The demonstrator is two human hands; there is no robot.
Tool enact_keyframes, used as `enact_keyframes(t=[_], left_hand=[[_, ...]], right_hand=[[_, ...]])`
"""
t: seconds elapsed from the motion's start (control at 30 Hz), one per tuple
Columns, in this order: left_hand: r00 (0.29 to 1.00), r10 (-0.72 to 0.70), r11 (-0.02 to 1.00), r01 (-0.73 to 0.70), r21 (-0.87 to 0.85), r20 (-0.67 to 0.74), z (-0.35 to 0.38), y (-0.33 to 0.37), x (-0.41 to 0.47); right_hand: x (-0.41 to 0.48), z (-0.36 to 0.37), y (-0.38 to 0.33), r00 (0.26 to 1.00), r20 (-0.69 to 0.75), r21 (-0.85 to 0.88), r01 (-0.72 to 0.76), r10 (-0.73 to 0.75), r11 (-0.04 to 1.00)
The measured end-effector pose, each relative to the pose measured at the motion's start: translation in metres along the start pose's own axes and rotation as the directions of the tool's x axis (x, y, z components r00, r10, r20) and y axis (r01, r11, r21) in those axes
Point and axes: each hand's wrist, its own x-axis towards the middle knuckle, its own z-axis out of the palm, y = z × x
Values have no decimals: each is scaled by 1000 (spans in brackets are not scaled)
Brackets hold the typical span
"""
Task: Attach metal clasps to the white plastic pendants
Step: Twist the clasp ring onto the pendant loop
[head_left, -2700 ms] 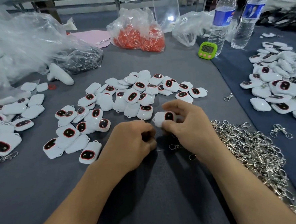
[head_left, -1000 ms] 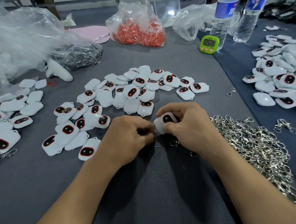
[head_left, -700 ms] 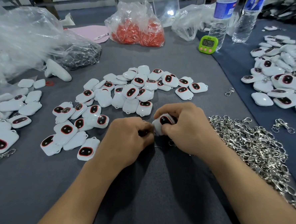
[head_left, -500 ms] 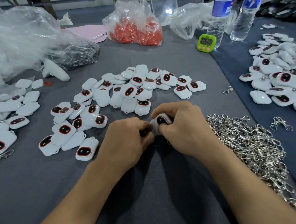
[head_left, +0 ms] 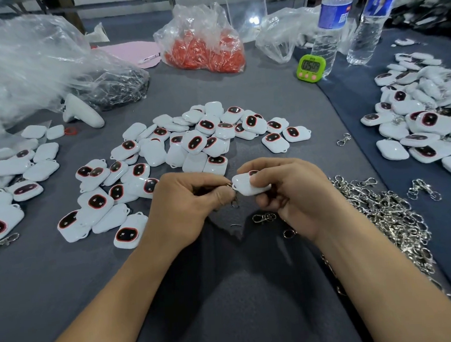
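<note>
Two-handed at centre of grey cloth table (head_left: 226, 289): pinching white pendant (head_left: 244, 187) in right hand (head_left: 294, 193), metal clasp (head_left: 233, 202) in left hand (head_left: 187, 207) at its loop. Pendant pile (head_left: 204, 137) at twelve o'clock, clasp heap (head_left: 388, 213) at four.

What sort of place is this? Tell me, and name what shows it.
Most likely a small piecework assembly bench. Heaps of white plastic pendants with dark red-rimmed faces lie on the grey cloth table, a pile of loose silver metal clasps lies beside them, and a green digital timer stands behind.

Glossy white plastic pendants (head_left: 191, 144), shiny metal clasps (head_left: 390, 211), matt grey cloth (head_left: 226, 289)
</note>
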Motion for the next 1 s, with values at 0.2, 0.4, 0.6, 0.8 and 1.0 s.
enact_keyframes(t=[0.2,0.4,0.6,0.8,1.0], left_hand=[[996,-75,975,81,-205,37,1,4,0],[947,319,843,-305,444,45,-5,3,-4],[939,341,779,-313,544,52,-2,3,-6],[994,-92,987,83,-136,-56,9,10,-6],[991,128,969,-115,219,-42,2,10,-5]], right_hand=[[-3,1,-2,998,54,54,36,-39,998],[-3,7,6,986,1,-15,165,-165,986],[1,13,11,991,-24,41,132,-131,990],[0,8,6,995,22,173,92,-97,981],[-3,12,10,978,-40,79,207,-205,975]])
